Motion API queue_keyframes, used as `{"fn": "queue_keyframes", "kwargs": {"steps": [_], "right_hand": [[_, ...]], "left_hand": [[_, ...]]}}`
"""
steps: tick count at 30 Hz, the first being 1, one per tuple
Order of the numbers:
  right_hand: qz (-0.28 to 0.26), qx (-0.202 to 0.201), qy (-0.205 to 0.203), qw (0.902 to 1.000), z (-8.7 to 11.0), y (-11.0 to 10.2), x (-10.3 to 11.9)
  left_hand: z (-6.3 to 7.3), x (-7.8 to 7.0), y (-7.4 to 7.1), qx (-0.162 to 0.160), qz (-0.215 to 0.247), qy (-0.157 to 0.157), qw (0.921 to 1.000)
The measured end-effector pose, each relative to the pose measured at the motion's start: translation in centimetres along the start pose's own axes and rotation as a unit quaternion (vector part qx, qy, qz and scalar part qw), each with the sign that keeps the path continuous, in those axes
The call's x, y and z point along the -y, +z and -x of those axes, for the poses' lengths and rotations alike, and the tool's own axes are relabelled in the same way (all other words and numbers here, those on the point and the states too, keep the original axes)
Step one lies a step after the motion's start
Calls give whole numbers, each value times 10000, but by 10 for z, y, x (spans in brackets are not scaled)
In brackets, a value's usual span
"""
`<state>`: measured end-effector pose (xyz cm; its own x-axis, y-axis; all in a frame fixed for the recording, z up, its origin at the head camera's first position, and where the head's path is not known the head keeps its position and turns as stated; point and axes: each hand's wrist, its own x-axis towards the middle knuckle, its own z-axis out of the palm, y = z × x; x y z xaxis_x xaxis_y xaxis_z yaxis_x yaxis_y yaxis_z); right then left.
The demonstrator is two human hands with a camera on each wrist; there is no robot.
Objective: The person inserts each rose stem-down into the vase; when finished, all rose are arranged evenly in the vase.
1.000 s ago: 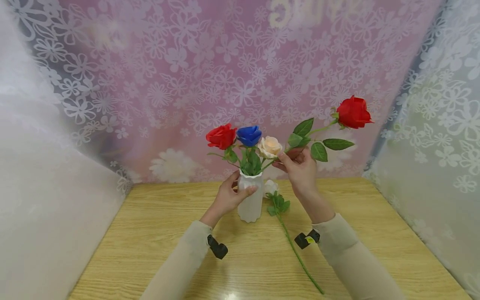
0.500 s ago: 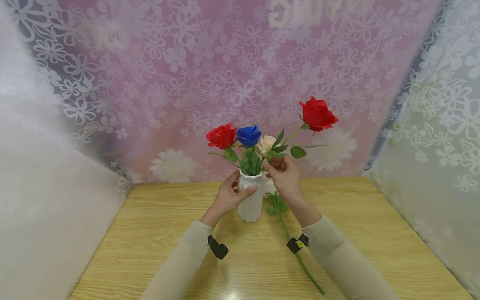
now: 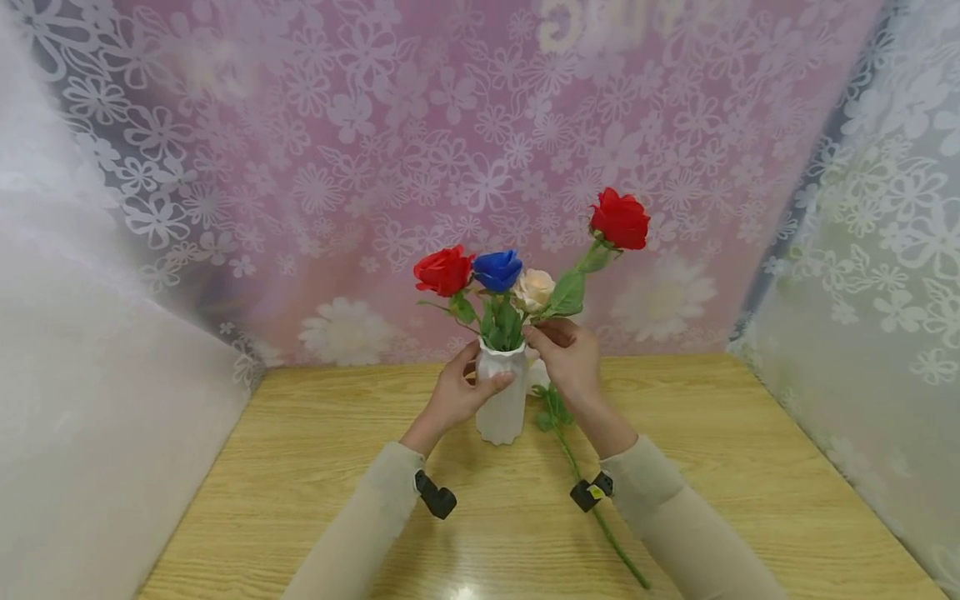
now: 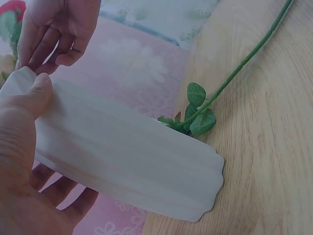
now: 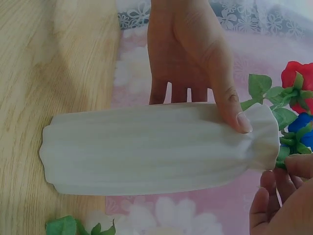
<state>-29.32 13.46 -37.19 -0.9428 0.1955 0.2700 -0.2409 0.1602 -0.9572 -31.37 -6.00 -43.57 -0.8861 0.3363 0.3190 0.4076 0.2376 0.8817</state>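
Observation:
My left hand (image 3: 457,390) grips the white scalloped vase (image 3: 501,408) from the left, thumb across its front below the rim. In the left wrist view the vase (image 4: 127,147) lies between the thumb and the curled fingers. Right at the vase's mouth, my right hand (image 3: 572,360) pinches the stem of a long red rose (image 3: 619,219), whose bloom leans up and to the right. Another red rose (image 3: 442,272), a blue rose (image 3: 498,271) and a cream rose (image 3: 536,289) stand in the vase. The held stem's lower end is hidden.
On the wooden table (image 3: 315,467), a white rose (image 3: 537,377) lies right of the vase, its green stem (image 3: 622,550) running toward the front under the right wrist. A pink flowered curtain (image 3: 360,167) hangs behind, with pale sheets at both sides.
My right hand has moved left and down to the vase's rim, bringing the long red rose with it. Its bloom has swung left and stands steeper. The left hand stays on the vase.

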Motion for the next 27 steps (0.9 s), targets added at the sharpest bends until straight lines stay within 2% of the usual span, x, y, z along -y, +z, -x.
{"fn": "queue_keyframes", "kwargs": {"steps": [9,17,24,27], "right_hand": [[-203,-197,-266,9992,4,3,1],[-600,-317,-324,9972,3,1,5],[-583,-650,-371,9955,-1,-1,8],[-762,-627,-382,9944,-2,-1,6]], "left_hand": [[0,1,1,-34,-28,-3,10000],[-1,1,1,-46,-71,-51,10000],[0,-1,0,-41,58,-5,10000],[1,-2,0,-36,93,-20,9999]]}}
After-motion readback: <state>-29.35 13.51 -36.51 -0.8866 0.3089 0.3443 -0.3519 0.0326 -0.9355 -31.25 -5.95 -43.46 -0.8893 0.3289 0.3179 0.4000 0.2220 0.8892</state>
